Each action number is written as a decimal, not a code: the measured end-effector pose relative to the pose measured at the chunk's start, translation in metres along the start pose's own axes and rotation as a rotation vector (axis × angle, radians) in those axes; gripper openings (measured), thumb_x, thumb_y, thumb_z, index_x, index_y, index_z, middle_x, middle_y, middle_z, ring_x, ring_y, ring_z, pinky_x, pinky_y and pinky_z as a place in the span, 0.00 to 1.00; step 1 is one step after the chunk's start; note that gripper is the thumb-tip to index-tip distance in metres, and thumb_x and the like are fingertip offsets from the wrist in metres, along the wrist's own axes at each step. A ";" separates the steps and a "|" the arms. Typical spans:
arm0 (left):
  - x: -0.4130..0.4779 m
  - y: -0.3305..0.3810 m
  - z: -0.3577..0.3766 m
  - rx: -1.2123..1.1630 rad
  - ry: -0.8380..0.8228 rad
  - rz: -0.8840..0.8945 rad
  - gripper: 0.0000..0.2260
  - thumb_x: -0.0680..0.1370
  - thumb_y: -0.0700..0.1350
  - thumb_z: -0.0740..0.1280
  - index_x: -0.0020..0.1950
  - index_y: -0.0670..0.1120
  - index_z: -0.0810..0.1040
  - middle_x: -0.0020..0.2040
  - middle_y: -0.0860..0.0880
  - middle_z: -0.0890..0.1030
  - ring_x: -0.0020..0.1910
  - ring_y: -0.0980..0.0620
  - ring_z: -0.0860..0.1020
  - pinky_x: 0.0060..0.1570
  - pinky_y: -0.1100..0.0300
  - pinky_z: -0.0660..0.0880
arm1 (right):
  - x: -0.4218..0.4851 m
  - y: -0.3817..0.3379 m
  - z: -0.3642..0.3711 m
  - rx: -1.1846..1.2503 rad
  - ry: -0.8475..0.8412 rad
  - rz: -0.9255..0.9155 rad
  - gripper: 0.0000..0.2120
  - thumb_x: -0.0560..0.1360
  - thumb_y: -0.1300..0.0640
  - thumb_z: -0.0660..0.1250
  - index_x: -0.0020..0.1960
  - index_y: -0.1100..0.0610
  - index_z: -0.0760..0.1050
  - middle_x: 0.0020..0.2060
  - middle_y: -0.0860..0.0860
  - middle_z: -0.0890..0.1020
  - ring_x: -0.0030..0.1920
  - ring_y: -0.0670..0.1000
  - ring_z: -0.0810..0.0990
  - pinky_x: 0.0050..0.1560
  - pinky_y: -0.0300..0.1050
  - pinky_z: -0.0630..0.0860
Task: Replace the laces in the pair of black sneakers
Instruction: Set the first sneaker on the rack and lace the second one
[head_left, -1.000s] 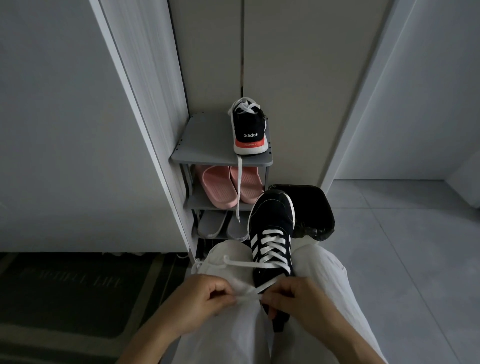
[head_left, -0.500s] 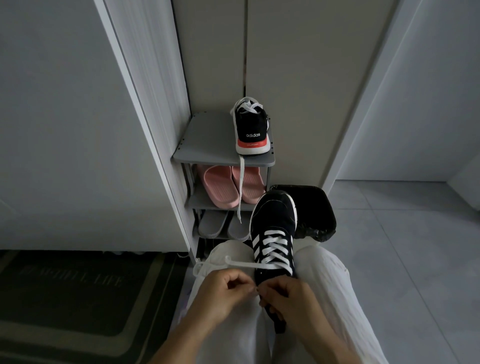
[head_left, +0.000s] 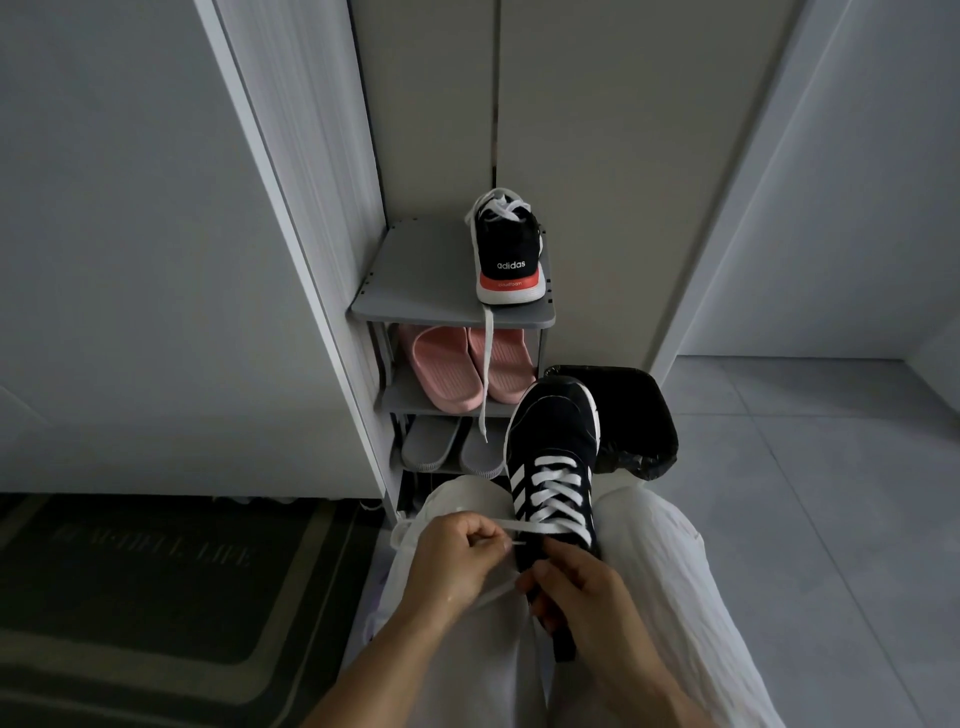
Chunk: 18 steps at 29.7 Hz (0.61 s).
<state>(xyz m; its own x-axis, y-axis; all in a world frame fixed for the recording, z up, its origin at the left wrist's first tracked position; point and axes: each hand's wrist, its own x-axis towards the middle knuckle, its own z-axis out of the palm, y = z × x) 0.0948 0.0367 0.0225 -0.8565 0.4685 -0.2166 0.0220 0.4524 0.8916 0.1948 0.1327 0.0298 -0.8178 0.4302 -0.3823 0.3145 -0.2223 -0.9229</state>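
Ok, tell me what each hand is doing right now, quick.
Left hand: fingers pinch the white lace.
Right hand: fingers pinch the lace's other end at the black sneaker.

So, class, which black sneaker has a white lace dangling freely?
The red-heeled black sneaker on the grey rack's top shelf; the white-striped black sneaker lies on the lap.

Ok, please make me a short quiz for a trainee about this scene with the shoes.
1. True or false: the black sneaker with white stripes lies on the person's white trousers.
2. What fills the grey shoe rack's second shelf? A brown boots; B pink rubber slippers; C blue sandals.
3. Complete: the left hand pinches a flat white ____.
Key: 1 true; 2 B; 3 lace.
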 end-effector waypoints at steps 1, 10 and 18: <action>0.000 0.001 0.000 -0.008 0.000 0.000 0.10 0.73 0.38 0.70 0.33 0.49 0.78 0.29 0.55 0.77 0.28 0.66 0.73 0.32 0.74 0.68 | 0.000 0.000 -0.001 0.016 -0.001 0.007 0.12 0.77 0.68 0.59 0.48 0.57 0.79 0.32 0.53 0.81 0.27 0.45 0.71 0.29 0.38 0.68; -0.001 0.002 0.001 -0.052 0.024 0.010 0.11 0.72 0.38 0.70 0.32 0.50 0.78 0.29 0.54 0.76 0.28 0.67 0.73 0.32 0.75 0.68 | 0.001 -0.001 -0.002 0.065 0.017 0.019 0.14 0.77 0.69 0.59 0.45 0.53 0.79 0.31 0.54 0.82 0.28 0.48 0.72 0.31 0.41 0.68; 0.004 0.001 0.005 0.094 -0.005 0.065 0.09 0.74 0.41 0.70 0.35 0.52 0.77 0.31 0.55 0.77 0.30 0.62 0.73 0.33 0.73 0.68 | 0.003 0.001 -0.003 0.019 0.085 0.010 0.11 0.78 0.67 0.59 0.45 0.58 0.78 0.30 0.52 0.81 0.25 0.45 0.74 0.27 0.38 0.70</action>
<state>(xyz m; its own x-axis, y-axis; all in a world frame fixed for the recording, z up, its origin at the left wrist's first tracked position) 0.0939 0.0431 0.0207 -0.8493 0.5025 -0.1616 0.1257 0.4898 0.8627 0.1945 0.1367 0.0281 -0.7706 0.5002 -0.3948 0.3128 -0.2430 -0.9182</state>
